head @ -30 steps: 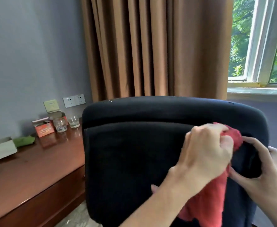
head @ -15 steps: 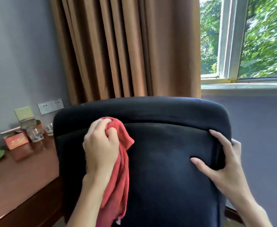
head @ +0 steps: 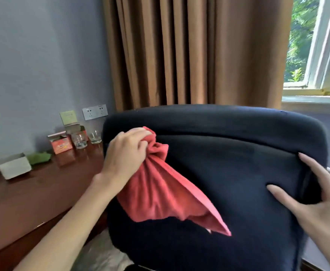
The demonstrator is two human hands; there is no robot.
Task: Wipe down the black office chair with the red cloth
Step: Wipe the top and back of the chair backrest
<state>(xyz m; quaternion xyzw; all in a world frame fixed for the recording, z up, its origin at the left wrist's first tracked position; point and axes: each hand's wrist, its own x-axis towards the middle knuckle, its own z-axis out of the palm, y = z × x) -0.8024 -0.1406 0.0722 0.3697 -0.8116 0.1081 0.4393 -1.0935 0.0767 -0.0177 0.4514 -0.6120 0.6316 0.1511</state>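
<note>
The black office chair (head: 228, 167) fills the middle of the view, its padded backrest facing me. My left hand (head: 126, 153) is closed on a bunched corner of the red cloth (head: 160, 192) and presses it against the backrest's upper left. The rest of the cloth hangs and flares down to the right across the backrest. My right hand (head: 320, 198) grips the backrest's right edge, thumb on the front face and fingers wrapped around the side.
A brown wooden desk (head: 23, 198) stands to the left, touching the chair. On it are two glasses (head: 80, 140), a red box (head: 61, 146), a white box (head: 14, 169) and a green packet. Brown curtains (head: 189, 51) and a window (head: 316, 45) lie behind.
My left hand swept the cloth from the backrest's right side to its upper left. The cloth's loose end now flares out to the right. My right hand has stayed on the right edge.
</note>
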